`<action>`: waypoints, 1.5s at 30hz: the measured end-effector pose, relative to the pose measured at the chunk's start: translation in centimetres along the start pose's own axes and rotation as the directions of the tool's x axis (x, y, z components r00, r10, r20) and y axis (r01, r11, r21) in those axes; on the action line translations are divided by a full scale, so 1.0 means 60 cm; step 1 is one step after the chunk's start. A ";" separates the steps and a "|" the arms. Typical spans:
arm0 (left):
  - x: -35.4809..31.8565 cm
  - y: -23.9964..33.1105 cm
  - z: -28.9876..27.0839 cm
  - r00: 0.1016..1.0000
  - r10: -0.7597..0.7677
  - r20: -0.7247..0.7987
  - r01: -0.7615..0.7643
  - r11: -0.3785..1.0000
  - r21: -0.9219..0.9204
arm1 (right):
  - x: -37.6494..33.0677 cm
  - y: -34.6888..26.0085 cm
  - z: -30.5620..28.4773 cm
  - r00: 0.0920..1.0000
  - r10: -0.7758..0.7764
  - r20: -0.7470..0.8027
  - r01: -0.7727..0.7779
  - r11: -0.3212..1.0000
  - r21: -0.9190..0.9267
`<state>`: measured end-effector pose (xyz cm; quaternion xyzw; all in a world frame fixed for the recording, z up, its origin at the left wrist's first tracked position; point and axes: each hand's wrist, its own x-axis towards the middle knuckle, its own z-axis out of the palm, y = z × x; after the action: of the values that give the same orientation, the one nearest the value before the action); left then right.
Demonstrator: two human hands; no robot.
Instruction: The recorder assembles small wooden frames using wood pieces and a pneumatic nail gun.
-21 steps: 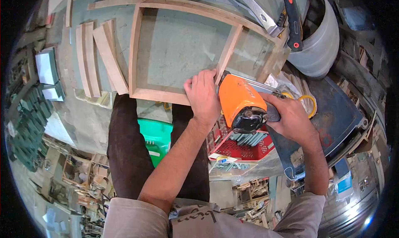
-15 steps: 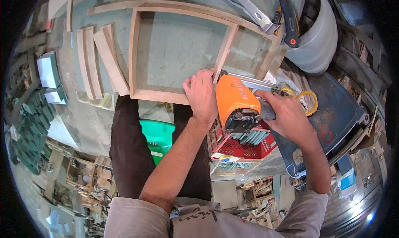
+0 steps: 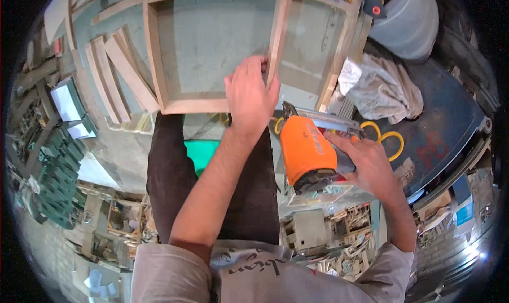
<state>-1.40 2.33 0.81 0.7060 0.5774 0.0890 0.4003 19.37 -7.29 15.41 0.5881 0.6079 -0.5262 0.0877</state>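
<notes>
A light wooden frame (image 3: 195, 106) lies on the grey-green worktop in front of me. My left hand (image 3: 248, 94) is closed over its near right corner, the thumb on one side of the right-hand rail and the fingers on the other. My right hand (image 3: 367, 161) is wrapped round the handle of an orange nail gun (image 3: 307, 148). The tool hangs just off the worktop's near edge, right of my left hand and apart from the frame. Its nose points away from me. Whether a finger rests on the trigger is hidden.
Loose wooden strips (image 3: 132, 71) lie left of the frame. To the right are a crumpled cloth (image 3: 389, 88), yellow-handled scissors (image 3: 393, 144) on a dark board, a whitish bucket (image 3: 411, 25) and a dark-handled tool (image 3: 374, 1). A green stool (image 3: 200, 154) shows by my legs.
The nail gun has come away from the frame's near right corner, back toward me. My left hand stays at that corner. The view has shifted, and the cloth shows more fully.
</notes>
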 end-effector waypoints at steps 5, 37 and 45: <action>0.018 -0.002 0.000 0.994 -0.037 0.104 0.033 0.999 0.039 | 0.008 0.005 0.045 1.000 -0.005 -0.019 0.004 0.999 -0.048; 0.029 0.009 -0.012 0.984 -0.061 0.166 0.038 0.989 0.140 | 0.032 -0.041 0.042 0.996 0.061 0.070 -0.044 0.974 -0.220; 0.037 0.000 -0.018 0.977 -0.067 0.204 0.040 0.990 0.136 | -0.010 -0.048 0.095 0.999 -0.018 -0.047 0.016 0.998 -0.057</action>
<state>-1.31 4.80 0.78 0.7204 0.5559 -0.0344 0.4133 14.27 -11.19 14.92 0.5925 0.6293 -0.4956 0.0854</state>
